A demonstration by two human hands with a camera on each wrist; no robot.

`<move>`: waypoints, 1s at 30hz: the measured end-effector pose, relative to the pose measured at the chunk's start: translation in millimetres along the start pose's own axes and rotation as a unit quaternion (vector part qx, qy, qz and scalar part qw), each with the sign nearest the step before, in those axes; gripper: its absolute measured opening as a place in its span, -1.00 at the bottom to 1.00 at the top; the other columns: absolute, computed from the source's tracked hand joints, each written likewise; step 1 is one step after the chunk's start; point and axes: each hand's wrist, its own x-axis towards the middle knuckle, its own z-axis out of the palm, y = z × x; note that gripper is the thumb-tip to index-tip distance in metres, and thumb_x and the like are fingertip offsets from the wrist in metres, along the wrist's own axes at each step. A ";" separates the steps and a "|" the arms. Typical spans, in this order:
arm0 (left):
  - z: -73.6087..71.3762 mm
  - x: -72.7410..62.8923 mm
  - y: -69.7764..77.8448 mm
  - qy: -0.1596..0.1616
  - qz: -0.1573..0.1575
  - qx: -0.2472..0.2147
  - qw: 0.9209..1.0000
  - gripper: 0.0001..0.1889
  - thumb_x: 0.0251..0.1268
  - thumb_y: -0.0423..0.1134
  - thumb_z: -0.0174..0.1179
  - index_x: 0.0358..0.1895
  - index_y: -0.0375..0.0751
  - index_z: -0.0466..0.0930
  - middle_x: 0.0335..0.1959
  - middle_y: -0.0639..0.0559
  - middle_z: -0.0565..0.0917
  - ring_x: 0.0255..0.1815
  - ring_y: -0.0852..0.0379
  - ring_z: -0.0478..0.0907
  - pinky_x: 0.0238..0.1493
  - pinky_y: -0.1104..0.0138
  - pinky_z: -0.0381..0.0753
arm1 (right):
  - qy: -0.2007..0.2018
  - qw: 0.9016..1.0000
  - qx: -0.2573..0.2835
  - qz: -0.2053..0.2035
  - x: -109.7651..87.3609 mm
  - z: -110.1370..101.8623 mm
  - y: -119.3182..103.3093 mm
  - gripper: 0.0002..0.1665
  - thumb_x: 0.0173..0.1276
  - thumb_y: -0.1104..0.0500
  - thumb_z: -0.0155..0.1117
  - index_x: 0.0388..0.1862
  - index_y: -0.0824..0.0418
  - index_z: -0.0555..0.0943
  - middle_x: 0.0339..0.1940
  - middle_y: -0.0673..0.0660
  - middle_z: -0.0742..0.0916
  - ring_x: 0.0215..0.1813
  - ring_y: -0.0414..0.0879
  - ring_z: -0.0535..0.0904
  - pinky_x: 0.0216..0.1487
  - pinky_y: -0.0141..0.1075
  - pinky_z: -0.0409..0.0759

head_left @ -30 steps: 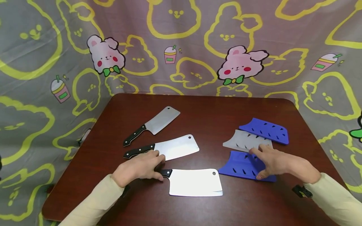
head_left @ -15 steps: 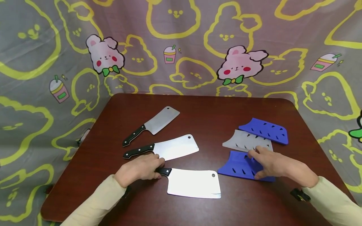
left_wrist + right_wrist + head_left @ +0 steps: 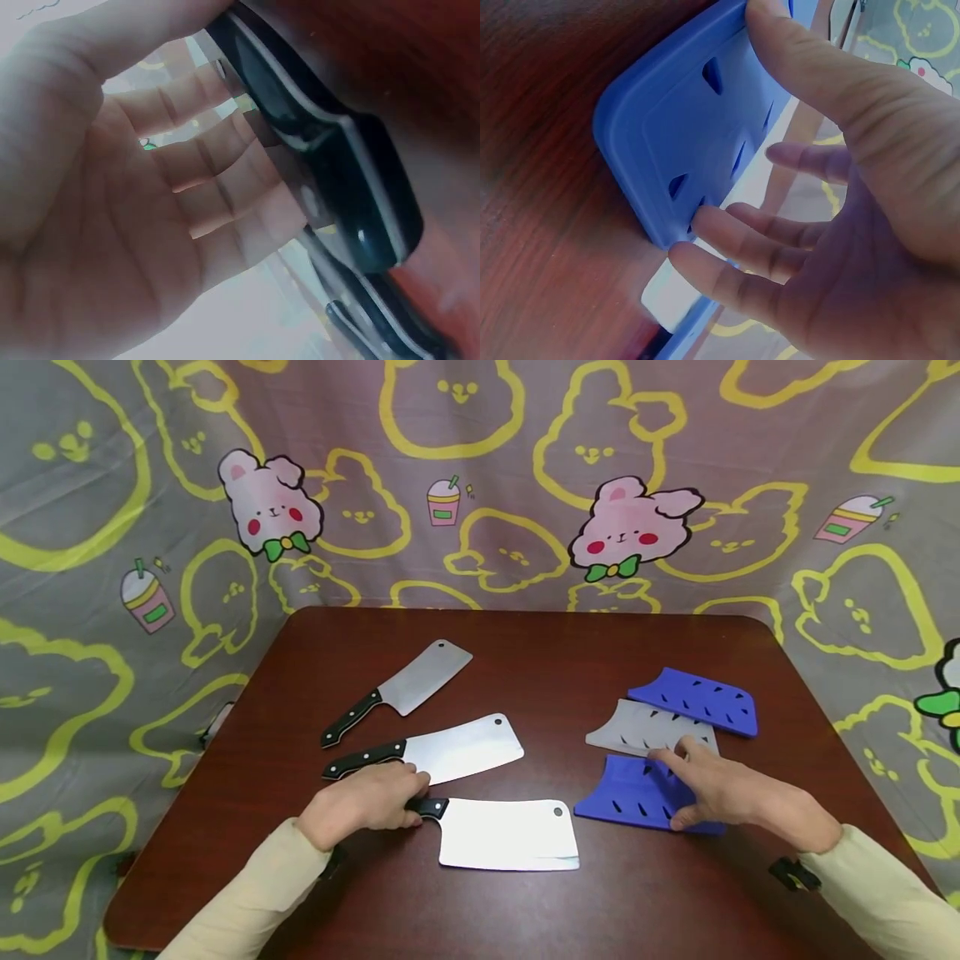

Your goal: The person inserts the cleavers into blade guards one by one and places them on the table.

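The nearest cleaver (image 3: 510, 835) points its bright blade right, with the black handle (image 3: 322, 142) between the thumb and curled fingers of my left hand (image 3: 363, 802). Most of that handle is hidden in the head view. My right hand (image 3: 723, 789) grips the near blue blade guard (image 3: 626, 789) across its width, thumb on the near edge and fingertips at the far edge. In the right wrist view this slotted guard (image 3: 682, 127) shows its rounded corner. The cleaver's blade end lies just left of the guard's curved end.
Behind the left hand lie a second cleaver (image 3: 465, 752) and a smaller-looking third cleaver (image 3: 427, 677), handles to the left. A grey blade guard (image 3: 633, 727) and another blue blade guard (image 3: 697, 697) overlap beyond the right hand. A patterned curtain (image 3: 510, 452) hangs behind the table (image 3: 525, 647).
The nearest cleaver has shifted slightly left and away with my left hand, its blade dipping toward me midway and then rising back. My right hand stays on the blue guard. The view has shifted slightly.
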 end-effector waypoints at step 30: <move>-54.5 -0.4 -7.1 0.000 0.024 -0.081 0.996 -0.71 0.25 -0.19 0.31 -0.19 -0.07 0.32 -0.56 0.08 0.48 -0.55 0.19 0.36 -0.47 0.35 0.31 | -0.003 0.999 -0.022 0.034 0.6 -1.8 -11.8 0.04 -0.28 -0.42 0.54 -0.03 0.16 0.27 -0.28 0.10 0.49 -0.25 -0.06 0.40 -0.33 -0.24 0.38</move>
